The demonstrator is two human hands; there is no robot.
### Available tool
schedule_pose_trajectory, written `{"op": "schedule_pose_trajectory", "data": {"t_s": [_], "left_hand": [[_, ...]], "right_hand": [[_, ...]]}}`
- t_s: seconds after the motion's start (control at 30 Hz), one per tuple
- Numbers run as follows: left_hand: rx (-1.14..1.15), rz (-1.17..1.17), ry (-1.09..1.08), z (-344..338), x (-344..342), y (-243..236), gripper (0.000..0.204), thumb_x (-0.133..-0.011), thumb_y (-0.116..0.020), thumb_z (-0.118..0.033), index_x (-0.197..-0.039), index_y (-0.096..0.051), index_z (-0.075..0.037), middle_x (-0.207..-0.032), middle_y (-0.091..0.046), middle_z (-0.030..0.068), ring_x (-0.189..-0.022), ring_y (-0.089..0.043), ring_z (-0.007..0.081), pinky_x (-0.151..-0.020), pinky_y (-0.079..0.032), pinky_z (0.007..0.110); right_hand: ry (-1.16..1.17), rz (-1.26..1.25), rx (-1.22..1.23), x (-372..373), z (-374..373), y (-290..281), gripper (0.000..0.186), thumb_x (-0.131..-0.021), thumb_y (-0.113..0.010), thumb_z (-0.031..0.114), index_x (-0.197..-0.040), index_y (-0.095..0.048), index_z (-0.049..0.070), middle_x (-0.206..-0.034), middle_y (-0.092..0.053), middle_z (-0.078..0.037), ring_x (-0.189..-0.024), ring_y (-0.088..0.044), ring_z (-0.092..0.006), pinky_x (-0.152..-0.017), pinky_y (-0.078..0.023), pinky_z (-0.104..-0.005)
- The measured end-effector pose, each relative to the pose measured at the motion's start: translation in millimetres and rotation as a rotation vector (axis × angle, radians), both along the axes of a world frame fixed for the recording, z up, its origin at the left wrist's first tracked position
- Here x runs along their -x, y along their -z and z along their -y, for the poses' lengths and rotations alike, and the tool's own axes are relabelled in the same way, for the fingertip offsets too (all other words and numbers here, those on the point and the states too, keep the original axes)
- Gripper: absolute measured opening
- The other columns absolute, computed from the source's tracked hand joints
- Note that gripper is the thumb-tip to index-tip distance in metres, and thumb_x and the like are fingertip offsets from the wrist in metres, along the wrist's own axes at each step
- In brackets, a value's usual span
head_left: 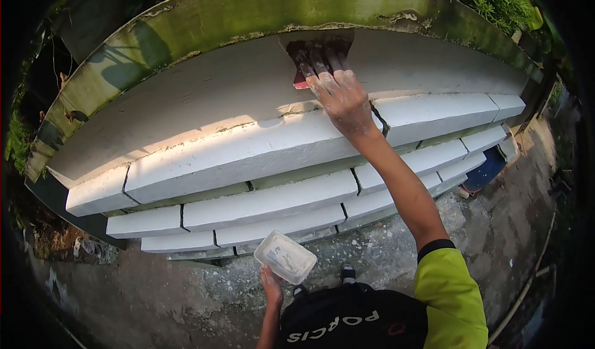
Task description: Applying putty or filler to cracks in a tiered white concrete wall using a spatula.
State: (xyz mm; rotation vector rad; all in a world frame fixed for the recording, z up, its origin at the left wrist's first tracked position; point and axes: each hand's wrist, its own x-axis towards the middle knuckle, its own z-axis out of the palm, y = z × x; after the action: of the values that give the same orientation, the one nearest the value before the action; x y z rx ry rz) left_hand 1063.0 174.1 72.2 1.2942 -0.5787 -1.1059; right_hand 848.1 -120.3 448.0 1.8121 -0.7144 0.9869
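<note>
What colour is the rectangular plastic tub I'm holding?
The tub looks pale, milky white; head view shows it best.

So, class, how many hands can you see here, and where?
2: the left hand holds the rectangular plastic tub, the right hand holds a flat red tool against the pale surface. No others show.

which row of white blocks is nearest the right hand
The topmost row of white blocks, bordering the pale surface: the right hand overlaps its upper edge in view, while the other rows sit lower.
</note>
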Motion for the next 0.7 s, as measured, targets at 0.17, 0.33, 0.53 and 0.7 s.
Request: {"op": "schedule_pose_trajectory", "data": {"t_s": [0.17,0.33,0.53,0.7], "left_hand": [[0.039,-0.095,-0.066,-2,6,-18,0.054,-0.099,-0.035,-0.052,-0.126,-0.039,-0.005,-0.117,-0.053,0.0127,-0.103,-0.059,0.0243,-0.078,-0.055,0.039],[0.024,-0.108,-0.089,-6,-1,-11,0.054,-0.098,-0.037,-0.052,-0.126,-0.039,-0.005,-0.117,-0.053,0.0117,-0.101,-0.06,0.0237,-0.076,-0.055,0.038],[-0.003,-0.03,-0.076,-5,-8,-1,0.053,-0.099,-0.036,-0.052,-0.125,-0.04,-0.006,-0.11,-0.057,0.0103,-0.092,-0.061,0.0202,-0.066,-0.053,0.032],[-0.001,0.022,-0.059,-5,-5,-6,0.053,-0.099,-0.035,-0.051,-0.127,-0.04,-0.006,-0.113,-0.056,0.0108,-0.095,-0.061,0.0209,-0.07,-0.053,0.033]], "right_hand": [[-0.211,0.061,0.03,9,-49,3,0.036,-0.076,-0.063,-0.006,-0.111,-0.067,0.002,-0.107,-0.068,-0.013,-0.097,-0.065,-0.0326,-0.086,-0.052,-0.0427],[-0.316,0.59,-0.12,20,-82,5,0.039,-0.077,-0.058,-0.01,-0.115,-0.063,-0.003,-0.106,-0.068,-0.018,-0.091,-0.069,-0.0329,-0.076,-0.055,-0.0371],[-0.049,0.838,-0.003,21,-57,-14,0.043,-0.078,-0.056,-0.011,-0.12,-0.059,-0.004,-0.103,-0.067,-0.022,-0.08,-0.069,-0.0328,-0.066,-0.056,-0.0346],[0.003,0.752,-0.383,-57,-50,-21,0.038,-0.077,-0.059,-0.008,-0.115,-0.061,-0.005,-0.098,-0.066,-0.025,-0.073,-0.067,-0.0331,-0.063,-0.054,-0.0337]]}}
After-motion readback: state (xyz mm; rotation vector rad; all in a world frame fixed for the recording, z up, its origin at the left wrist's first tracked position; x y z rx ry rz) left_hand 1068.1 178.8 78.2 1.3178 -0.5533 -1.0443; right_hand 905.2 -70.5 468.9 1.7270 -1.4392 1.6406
